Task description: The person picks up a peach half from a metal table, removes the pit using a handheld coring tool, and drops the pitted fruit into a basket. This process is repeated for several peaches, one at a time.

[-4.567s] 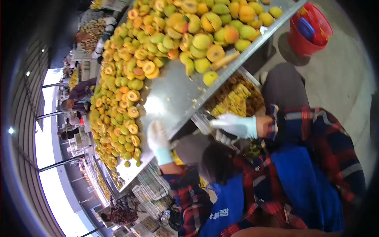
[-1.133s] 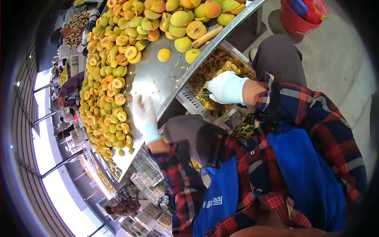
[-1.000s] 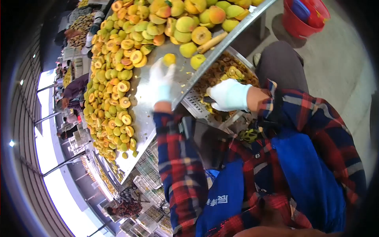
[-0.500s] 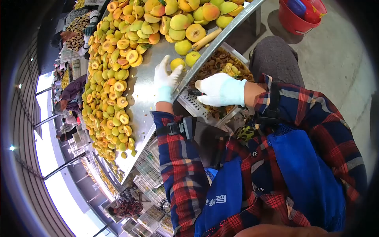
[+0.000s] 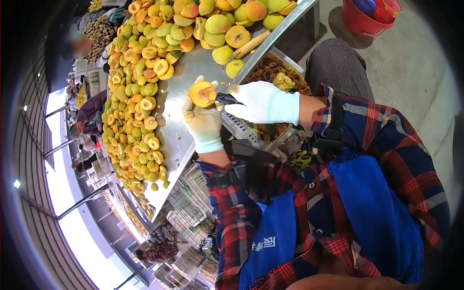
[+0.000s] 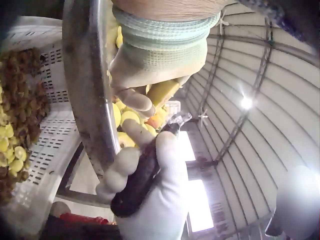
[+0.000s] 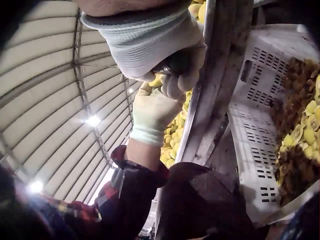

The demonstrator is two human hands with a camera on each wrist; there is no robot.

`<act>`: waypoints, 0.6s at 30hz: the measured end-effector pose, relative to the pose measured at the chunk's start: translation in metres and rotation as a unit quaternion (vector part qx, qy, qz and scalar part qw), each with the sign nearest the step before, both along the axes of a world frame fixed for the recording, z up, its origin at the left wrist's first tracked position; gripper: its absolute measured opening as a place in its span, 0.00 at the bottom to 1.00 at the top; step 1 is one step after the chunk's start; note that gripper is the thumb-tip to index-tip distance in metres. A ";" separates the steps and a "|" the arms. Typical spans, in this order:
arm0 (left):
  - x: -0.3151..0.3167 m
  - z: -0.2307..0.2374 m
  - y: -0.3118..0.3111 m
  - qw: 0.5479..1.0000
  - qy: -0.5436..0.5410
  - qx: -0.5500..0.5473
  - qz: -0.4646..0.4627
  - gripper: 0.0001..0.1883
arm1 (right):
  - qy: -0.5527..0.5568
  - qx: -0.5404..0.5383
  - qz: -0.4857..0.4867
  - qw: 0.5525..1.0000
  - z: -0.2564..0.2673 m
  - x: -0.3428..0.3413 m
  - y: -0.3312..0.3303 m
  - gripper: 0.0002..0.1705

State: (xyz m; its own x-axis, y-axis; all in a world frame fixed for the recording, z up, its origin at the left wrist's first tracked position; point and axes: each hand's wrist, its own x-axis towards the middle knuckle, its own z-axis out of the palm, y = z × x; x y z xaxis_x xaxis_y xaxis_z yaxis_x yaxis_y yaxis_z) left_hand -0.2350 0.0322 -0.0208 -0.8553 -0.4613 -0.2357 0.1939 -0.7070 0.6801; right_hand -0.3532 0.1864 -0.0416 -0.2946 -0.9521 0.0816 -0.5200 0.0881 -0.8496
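My gloved left hand [image 5: 204, 122] holds a yellow peach half [image 5: 200, 93] over the table's near edge, cut face up with a brown hollow or stone at its middle. In the left wrist view that peach half [image 6: 162, 93] is between the fingers and thumb. My gloved right hand [image 5: 261, 102] grips a black-handled pitting tool [image 5: 226, 99], its working end right at the middle of the cut face. The left wrist view shows the tool's short metal tip [image 6: 179, 119] pointing toward the left hand. In the right wrist view the glove mostly hides the dark handle [image 7: 174, 63].
Peach halves [image 5: 133, 113] lie heaped across the metal table [image 5: 181, 113]. A wooden-handled tool [image 5: 252, 45] lies along the table's edge. Below stands a white slotted crate [image 6: 57, 150] with brown scraps and yellow pieces. A red bucket [image 5: 369, 21] is on the floor.
Half a second ago the left hand was spread beside a peach half on the table. Now it holds one face up, and the right hand has moved left, bringing the tool to it.
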 end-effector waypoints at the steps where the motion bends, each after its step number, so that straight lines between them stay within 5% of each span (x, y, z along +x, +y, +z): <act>1: 0.000 0.003 0.011 0.999 -0.005 -0.024 0.030 0.29 | -0.011 0.006 0.004 1.000 0.001 0.001 -0.001 0.23; 7: -0.002 -0.005 0.030 0.985 -0.013 -0.140 0.098 0.28 | -0.039 0.001 0.002 0.999 0.001 0.006 0.000 0.29; 9: -0.006 -0.013 0.031 0.912 -0.130 -0.349 0.171 0.26 | -0.041 0.006 0.006 0.999 -0.006 0.009 -0.002 0.29; 12: -0.006 -0.013 0.036 0.911 -0.144 -0.331 0.198 0.25 | -0.022 -0.025 0.055 0.998 -0.004 0.007 -0.001 0.24; 14: -0.005 -0.015 0.037 0.900 -0.149 -0.352 0.208 0.25 | -0.282 0.125 0.124 0.943 0.016 -0.001 0.004 0.25; 15: -0.005 -0.016 0.036 0.889 -0.153 -0.374 0.216 0.25 | -0.282 0.125 0.123 0.943 0.015 0.000 0.005 0.25; 17: -0.006 -0.017 0.034 0.854 -0.162 -0.443 0.221 0.25 | -0.549 0.107 0.160 0.814 0.010 0.003 0.006 0.23; 18: -0.008 -0.014 0.034 0.813 -0.169 -0.510 0.225 0.25 | -0.548 0.106 0.162 0.814 0.009 0.004 0.004 0.23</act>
State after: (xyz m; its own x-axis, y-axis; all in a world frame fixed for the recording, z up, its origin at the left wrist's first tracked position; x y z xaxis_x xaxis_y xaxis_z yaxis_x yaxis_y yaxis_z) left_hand -0.2425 0.0665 -0.0353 -0.5124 -0.8122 0.2789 -0.0427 0.3484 0.9364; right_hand -0.3489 0.1906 -0.0327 0.1899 -0.9525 -0.2380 0.5138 0.3030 -0.8026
